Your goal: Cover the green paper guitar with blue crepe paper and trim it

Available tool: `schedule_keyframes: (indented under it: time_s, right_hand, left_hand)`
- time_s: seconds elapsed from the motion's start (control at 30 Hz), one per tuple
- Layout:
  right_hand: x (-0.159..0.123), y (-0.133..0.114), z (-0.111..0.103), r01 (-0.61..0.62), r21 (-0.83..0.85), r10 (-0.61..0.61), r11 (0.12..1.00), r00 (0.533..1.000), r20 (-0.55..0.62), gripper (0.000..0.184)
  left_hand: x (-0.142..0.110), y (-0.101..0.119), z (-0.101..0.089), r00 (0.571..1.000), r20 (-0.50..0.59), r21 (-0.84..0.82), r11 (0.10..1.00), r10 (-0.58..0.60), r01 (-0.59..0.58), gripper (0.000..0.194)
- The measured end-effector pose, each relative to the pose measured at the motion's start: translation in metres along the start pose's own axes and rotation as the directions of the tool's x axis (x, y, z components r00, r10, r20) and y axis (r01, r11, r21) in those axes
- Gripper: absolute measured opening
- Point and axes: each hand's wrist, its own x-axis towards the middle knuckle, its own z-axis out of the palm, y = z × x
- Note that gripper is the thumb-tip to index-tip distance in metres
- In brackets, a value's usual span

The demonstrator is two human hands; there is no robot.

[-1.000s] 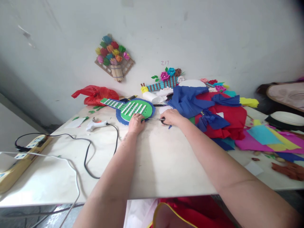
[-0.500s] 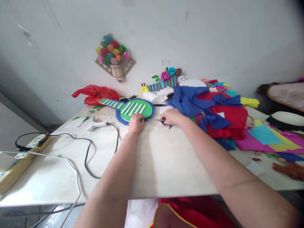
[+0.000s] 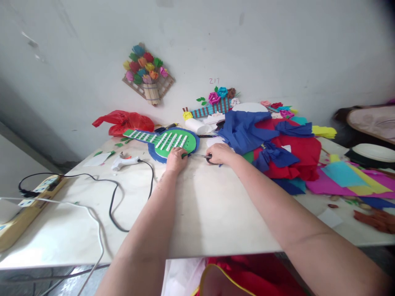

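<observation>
A green paper guitar (image 3: 166, 142) with white strips and a blue backing lies flat at the far side of the white table (image 3: 200, 209). My left hand (image 3: 175, 159) presses down on the guitar's near edge, fingers curled over it. My right hand (image 3: 219, 153) is closed around the black handles of a pair of scissors (image 3: 202, 156), whose blades point left toward the guitar's rim and my left hand.
A glue gun (image 3: 125, 163) with a black cord lies left of the guitar, and a power strip (image 3: 27, 203) sits at the left edge. Blue and red crepe paper (image 3: 277, 148) and coloured sheets (image 3: 348, 179) are piled on the right. A red bag (image 3: 123, 122) lies at the back.
The guitar and both hands have shifted slightly to the left, with the scissors staying at the guitar's edge.
</observation>
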Motion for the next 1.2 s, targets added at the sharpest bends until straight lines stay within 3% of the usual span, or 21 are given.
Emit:
schedule_keyframes:
  time_s: [0.63, 1.03, 1.13, 1.2]
  right_hand:
    - [-0.002, -0.003, -0.009, -0.015, 0.018, 0.014, 1.0, 0.998, 0.053, 0.028]
    - [0.003, -0.009, 0.004, 0.027, -0.007, -0.027, 1.0, 1.0, -0.003, 0.031]
    - [0.002, -0.001, -0.003, -0.01, 0.06, 0.006, 0.998, 0.998, 0.062, 0.028]
    - [0.0, 0.011, -0.01, -0.059, 0.149, 0.033, 0.987, 0.985, 0.169, 0.027]
  left_hand:
    - [-0.001, -0.002, 0.001, 1.0, 0.002, 0.012, 1.0, -0.016, 0.016, 0.019]
    - [0.0, 0.0, 0.0, 1.0, 0.021, 0.027, 1.0, -0.011, 0.01, 0.017]
    - [0.0, -0.001, -0.001, 1.0, 0.021, 0.027, 1.0, -0.007, 0.006, 0.017]
    - [0.0, -0.001, 0.0, 1.0, 0.026, 0.027, 1.0, -0.004, 0.003, 0.018]
